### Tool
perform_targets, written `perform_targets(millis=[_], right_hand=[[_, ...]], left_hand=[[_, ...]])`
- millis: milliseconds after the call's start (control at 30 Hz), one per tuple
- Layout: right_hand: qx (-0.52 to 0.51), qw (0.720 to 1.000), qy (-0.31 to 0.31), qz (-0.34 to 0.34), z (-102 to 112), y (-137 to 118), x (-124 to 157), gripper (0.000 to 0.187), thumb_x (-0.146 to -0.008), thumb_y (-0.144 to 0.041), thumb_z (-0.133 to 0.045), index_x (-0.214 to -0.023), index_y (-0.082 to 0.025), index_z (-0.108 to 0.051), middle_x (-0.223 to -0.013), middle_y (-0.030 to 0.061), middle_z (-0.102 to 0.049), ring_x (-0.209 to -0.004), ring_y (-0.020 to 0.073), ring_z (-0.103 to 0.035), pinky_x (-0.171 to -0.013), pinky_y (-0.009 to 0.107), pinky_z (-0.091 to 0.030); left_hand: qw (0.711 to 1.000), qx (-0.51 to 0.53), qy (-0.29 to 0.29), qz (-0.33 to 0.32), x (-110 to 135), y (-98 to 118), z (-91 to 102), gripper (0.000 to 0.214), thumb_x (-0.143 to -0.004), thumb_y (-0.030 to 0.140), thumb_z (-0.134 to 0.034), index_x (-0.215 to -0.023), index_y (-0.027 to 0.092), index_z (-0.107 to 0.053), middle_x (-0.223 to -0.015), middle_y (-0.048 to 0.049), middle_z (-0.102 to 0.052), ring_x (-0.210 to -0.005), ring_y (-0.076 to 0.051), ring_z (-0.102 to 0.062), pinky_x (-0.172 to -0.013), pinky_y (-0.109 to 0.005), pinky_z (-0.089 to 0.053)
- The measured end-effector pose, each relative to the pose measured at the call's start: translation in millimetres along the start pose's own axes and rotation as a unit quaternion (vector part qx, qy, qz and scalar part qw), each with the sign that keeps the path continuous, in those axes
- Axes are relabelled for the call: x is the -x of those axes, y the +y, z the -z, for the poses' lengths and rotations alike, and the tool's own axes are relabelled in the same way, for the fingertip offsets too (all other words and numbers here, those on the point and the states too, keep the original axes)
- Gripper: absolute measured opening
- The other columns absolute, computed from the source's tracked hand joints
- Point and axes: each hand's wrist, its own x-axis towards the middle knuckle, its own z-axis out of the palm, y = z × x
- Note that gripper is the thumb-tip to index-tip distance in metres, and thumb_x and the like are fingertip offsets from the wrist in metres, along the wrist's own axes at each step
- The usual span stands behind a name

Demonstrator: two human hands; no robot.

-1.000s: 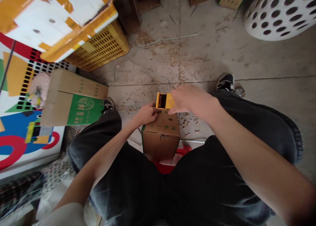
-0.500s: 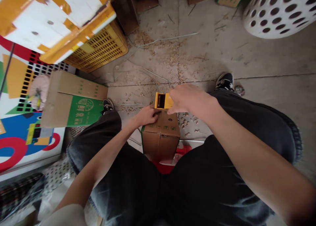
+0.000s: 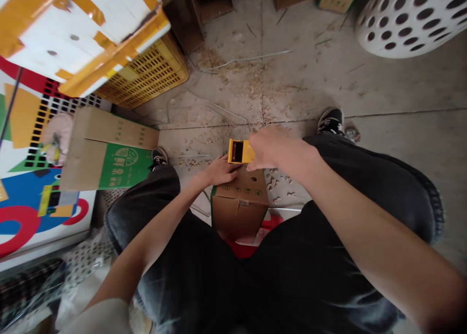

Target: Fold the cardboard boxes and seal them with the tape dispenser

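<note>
Between my legs is a small brown cardboard box (image 3: 239, 212) with green edges, small printed symbols and a round hole on top. My left hand (image 3: 222, 170) lies on the top's left side, fingers stretched out toward the far edge. My right hand (image 3: 272, 148) is wrapped round a yellow tape dispenser (image 3: 241, 151), held over the box's far end. Its frame has a dark opening facing me. Whether the dispenser touches the cardboard, I cannot tell. My right fingertips are partly hidden behind it.
A larger green-and-brown carton (image 3: 113, 151) stands left, near my shoe. Behind it are a yellow crate (image 3: 146, 74) and a taped white foam box (image 3: 87, 30). A white basket with holes (image 3: 412, 20) is at upper right. Wood-coloured scraps (image 3: 251, 96) and thin strips litter the floor.
The small box has shifted slightly to the right. My left hand has slid a little right and flattened on its top. The dispenser in my right hand has come slightly nearer to me.
</note>
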Motion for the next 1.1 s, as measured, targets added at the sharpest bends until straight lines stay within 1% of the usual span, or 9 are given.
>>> perform_targets(millis=[133, 233, 367, 467, 567, 667, 800, 967, 1100], right_hand=[[-0.008, 1.0, -0.002, 0.002, -0.7, 0.2, 0.5, 0.054, -0.077, -0.044, -0.078, -0.122, -0.015, -0.073, -0.112, 0.0186, -0.074, -0.105, 0.0361, -0.069, -0.085, 0.042, -0.053], [-0.013, 1.0, 0.001, 0.006, -1.4, 0.6, 0.9, 0.055, -0.077, -0.044, -0.078, -0.122, -0.013, -0.073, -0.111, 0.0196, -0.074, -0.104, 0.0365, -0.069, -0.084, 0.042, -0.053], [-0.006, 1.0, 0.009, 0.008, -1.9, 2.2, 1.2, 0.054, -0.076, -0.044, -0.079, -0.122, -0.016, -0.073, -0.112, 0.0179, -0.074, -0.104, 0.0358, -0.069, -0.083, 0.041, -0.054], [-0.01, 1.0, 0.009, 0.004, -1.5, 3.2, 1.5, 0.054, -0.076, -0.045, -0.079, -0.121, -0.015, -0.073, -0.114, 0.0179, -0.074, -0.106, 0.0353, -0.069, -0.084, 0.039, -0.053], [-0.02, 1.0, 0.007, 0.009, -0.6, 3.0, 1.7, 0.055, -0.076, -0.043, -0.079, -0.121, -0.013, -0.073, -0.114, 0.0197, -0.073, -0.107, 0.0363, -0.068, -0.086, 0.04, -0.052], [-0.018, 1.0, 0.003, 0.008, -0.2, 1.9, 1.6, 0.056, -0.076, -0.043, -0.079, -0.122, -0.012, -0.072, -0.114, 0.0194, -0.073, -0.108, 0.0364, -0.068, -0.086, 0.04, -0.052], [-0.006, 1.0, -0.001, 0.004, -0.2, 1.4, 1.3, 0.055, -0.077, -0.043, -0.079, -0.123, -0.014, -0.072, -0.113, 0.0177, -0.074, -0.106, 0.0349, -0.069, -0.084, 0.038, -0.053], [-0.008, 1.0, 0.008, 0.013, -0.6, 2.5, 0.7, 0.054, -0.077, -0.043, -0.079, -0.12, -0.01, -0.073, -0.113, 0.0198, -0.073, -0.104, 0.0353, -0.069, -0.083, 0.039, -0.052], [-0.007, 1.0, 0.004, 0.008, -1.0, 3.0, 0.7, 0.055, -0.077, -0.043, -0.079, -0.122, -0.011, -0.072, -0.113, 0.019, -0.074, -0.105, 0.0355, -0.069, -0.084, 0.039, -0.052]], left_hand=[[0.998, 0.014, -0.041, 0.053, -2.3, -0.7, -1.9, 0.047, -0.101, 0.038, -0.035, -0.137, 0.025, -0.061, -0.143, -0.0081, -0.062, -0.132, -0.035, -0.053, -0.11, -0.055, -0.039], [0.996, 0.043, -0.047, 0.068, -3.7, -2.3, -2.7, 0.049, -0.102, 0.04, -0.033, -0.139, 0.022, -0.061, -0.143, -0.009, -0.062, -0.128, -0.033, -0.057, -0.104, -0.047, -0.046], [0.996, 0.072, 0.005, 0.046, -2.0, -2.6, -3.4, 0.046, -0.101, 0.038, -0.037, -0.131, 0.02, -0.066, -0.13, -0.0089, -0.07, -0.116, -0.028, -0.064, -0.095, -0.038, -0.051], [0.996, 0.055, 0.067, 0.026, 1.6, -0.2, -2.9, 0.037, -0.097, 0.032, -0.042, -0.115, 0.022, -0.073, -0.113, -0.0081, -0.075, -0.107, -0.026, -0.067, -0.092, -0.036, -0.052], [0.991, 0.013, 0.115, 0.061, 3.9, 3.3, -2.0, 0.033, -0.094, 0.032, -0.045, -0.096, 0.018, -0.075, -0.098, -0.0117, -0.075, -0.097, -0.027, -0.068, -0.087, -0.037, -0.053], [0.986, -0.002, 0.135, 0.093, 3.9, 5.6, -1.8, 0.031, -0.093, 0.032, -0.047, -0.091, 0.016, -0.073, -0.093, -0.0132, -0.073, -0.09, -0.026, -0.068, -0.083, -0.037, -0.053], [0.988, -0.004, 0.122, 0.098, 3.2, 6.8, -2.3, 0.033, -0.094, 0.035, -0.046, -0.09, 0.016, -0.073, -0.093, -0.0134, -0.073, -0.087, -0.027, -0.069, -0.08, -0.037, -0.052], [0.991, -0.015, 0.104, 0.083, 2.9, 8.9, -1.7, 0.036, -0.095, 0.037, -0.044, -0.095, 0.018, -0.075, -0.099, -0.0129, -0.074, -0.092, -0.027, -0.069, -0.08, -0.035, -0.052], [0.992, -0.018, 0.093, 0.079, 2.4, 9.9, -1.5, 0.036, -0.096, 0.037, -0.045, -0.098, 0.02, -0.076, -0.099, -0.0112, -0.074, -0.095, -0.026, -0.069, -0.081, -0.033, -0.051]])
